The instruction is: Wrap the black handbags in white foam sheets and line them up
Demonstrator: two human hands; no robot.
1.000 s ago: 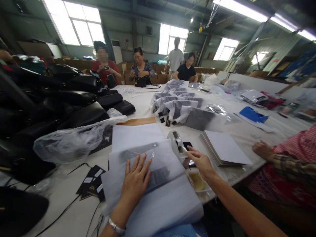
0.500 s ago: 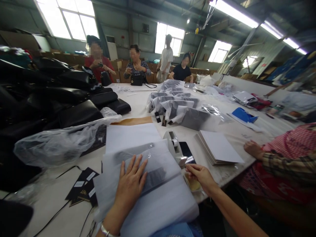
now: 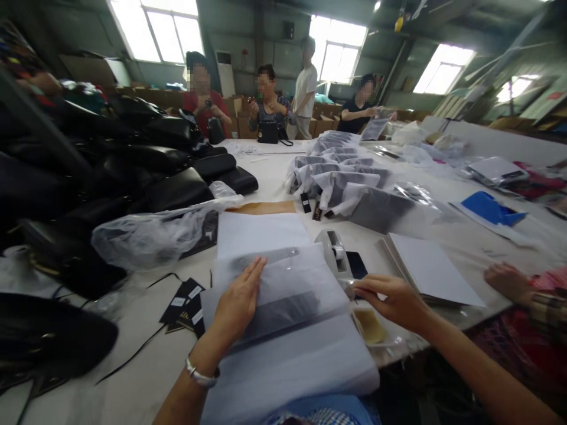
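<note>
My left hand (image 3: pixel 239 301) lies on white tissue paper (image 3: pixel 310 268), fingers stretched out and close together. The paper is folded over a dark, flat item (image 3: pixel 283 313) that shows through it; its kind is hidden. At the front end of a pale tape dispenser (image 3: pixel 331 251), my right hand (image 3: pixel 394 295) has thumb and fingers pinched together at the tape's end, though the tape itself barely shows. Behind the dispenser lies a dark phone (image 3: pixel 357 265). A yellowish sponge-like pad (image 3: pixel 371 326) sits below my right hand.
Black bags (image 3: pixel 177 192) are heaped on the left, with black tags (image 3: pixel 183 301) nearer me. Tissue-wrapped pieces (image 3: pixel 341 180) stand in rows ahead. White boards (image 3: pixel 432 265) are stacked to the right, near a co-worker's hand (image 3: pixel 507 283). Other people sit across the table.
The view has swung left. My left hand's spread fingers have come together and slid up the tissue paper. My right hand stays pinched at the dispenser's end. A co-worker at the back now lifts a wrapped piece.
</note>
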